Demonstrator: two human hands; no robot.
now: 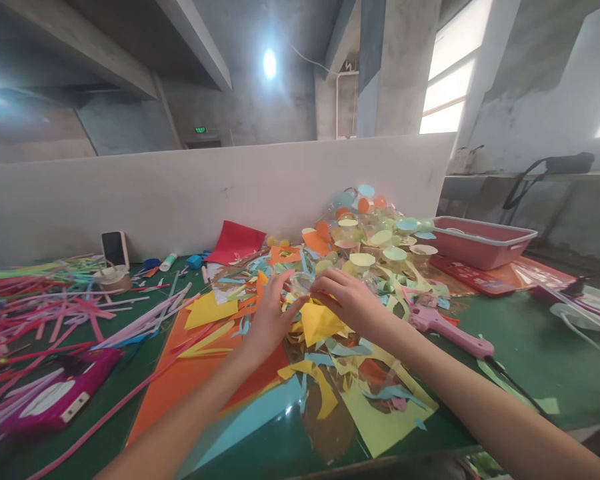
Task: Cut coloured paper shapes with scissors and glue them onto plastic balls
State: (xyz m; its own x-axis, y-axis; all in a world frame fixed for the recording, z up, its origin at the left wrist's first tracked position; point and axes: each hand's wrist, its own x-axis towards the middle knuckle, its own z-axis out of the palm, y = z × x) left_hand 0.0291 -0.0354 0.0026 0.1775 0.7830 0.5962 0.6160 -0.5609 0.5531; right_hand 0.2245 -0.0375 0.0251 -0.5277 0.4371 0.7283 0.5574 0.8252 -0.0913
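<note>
My left hand [274, 312] and my right hand [349, 299] meet over the middle of the table, with their fingers curled around a small clear round plastic piece [301, 285]. Its lower part is hidden by my fingers. A folded piece of yellow paper [321, 324] is just below it, near my right fingertips; whether it is gripped too is hard to tell. Cut scraps of yellow, blue and orange paper lie beneath both hands. Behind them rises a pile of clear plastic balls with round paper discs [363, 260] in pale green, yellow, blue and orange.
A pink glue gun [450, 330] with a black cord lies at the right. Beyond it stands a pink plastic basket [485, 243]. Pipe cleaners [55, 307], a magenta box [63, 393] and a propped phone [115, 250] occupy the left. A white partition [180, 200] edges the back.
</note>
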